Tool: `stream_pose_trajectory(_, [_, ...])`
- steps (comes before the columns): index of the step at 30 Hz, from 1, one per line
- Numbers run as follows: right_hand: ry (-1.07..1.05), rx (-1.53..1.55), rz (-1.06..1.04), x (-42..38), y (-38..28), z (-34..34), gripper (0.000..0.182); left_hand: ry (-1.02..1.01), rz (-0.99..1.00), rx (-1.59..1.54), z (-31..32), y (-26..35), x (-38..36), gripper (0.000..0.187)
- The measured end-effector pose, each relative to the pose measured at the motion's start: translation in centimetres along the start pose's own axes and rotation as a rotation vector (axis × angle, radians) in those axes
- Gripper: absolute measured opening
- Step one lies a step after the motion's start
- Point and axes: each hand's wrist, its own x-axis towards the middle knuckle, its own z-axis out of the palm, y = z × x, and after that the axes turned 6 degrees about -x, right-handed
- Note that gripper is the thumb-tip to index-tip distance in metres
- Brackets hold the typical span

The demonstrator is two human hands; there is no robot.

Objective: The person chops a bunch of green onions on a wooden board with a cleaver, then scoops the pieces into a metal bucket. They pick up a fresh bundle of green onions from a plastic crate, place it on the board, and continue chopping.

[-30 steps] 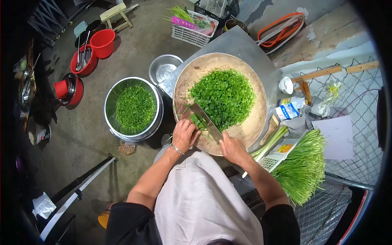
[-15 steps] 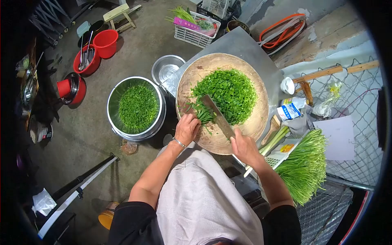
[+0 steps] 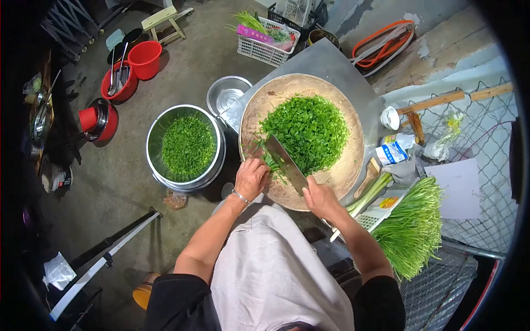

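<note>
My right hand (image 3: 320, 197) is closed round the handle of a cleaver (image 3: 288, 165), whose broad blade slants across the round wooden chopping board (image 3: 345, 174). At the board's left front, my left hand (image 3: 252, 177) presses with curled fingers on a short bunch of garlic chives (image 3: 271, 164), just left of the blade. A large heap of chopped chives (image 3: 306, 129) covers the middle of the board, touching the blade's far side. A bracelet sits on my left wrist.
A steel pot (image 3: 153, 148) of chopped greens stands left of the board, near a metal basin (image 3: 225, 94). On the right lie long uncut chives (image 3: 411, 226) over a white basket (image 3: 381, 212). Red tubs (image 3: 144, 59) stand on the floor at upper left.
The cleaver and my right hand have shifted left, closer to my left hand. Less of the uncut bunch shows between the fingers and the blade.
</note>
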Motion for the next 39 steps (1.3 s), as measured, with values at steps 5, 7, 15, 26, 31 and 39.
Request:
stream_pose_trajectory(5, [-0.023, 0.010, -0.040, -1.0, -0.3, -0.6, 0.024, 0.050, -0.069, -0.030, -1.2, 2.0, -0.4, 0.016])
stream_pose_trajectory(7, [-0.021, 0.009, -0.052, -0.3, 1.3, 1.3, 0.024, 0.049, -0.090, -0.002, -0.8, 1.4, -0.9, 0.015])
stream_pose_trajectory(15, [0.057, -0.009, -0.028, 0.5, 2.3, -1.4, 0.024, 0.016, -0.115, -0.018, 2.1, 0.3, 1.9, 0.016])
stream_pose_trajectory(26, [0.017, 0.000, -0.021, -1.1, 0.9, -1.0, 0.032, 0.033, -0.043, 0.126, 0.4, 0.0, -0.1, 0.018])
stream_pose_trajectory(31, [0.003, 0.028, -0.030, -0.8, 1.7, 1.1, 0.030, 0.055, -0.067, 0.116, 0.6, 0.2, -0.7, 0.020])
stream_pose_trajectory(39, [-0.030, 0.006, -0.041, -0.6, 1.6, 1.3, 0.026, 0.050, -0.106, 0.119, -0.2, 0.9, -1.7, 0.017])
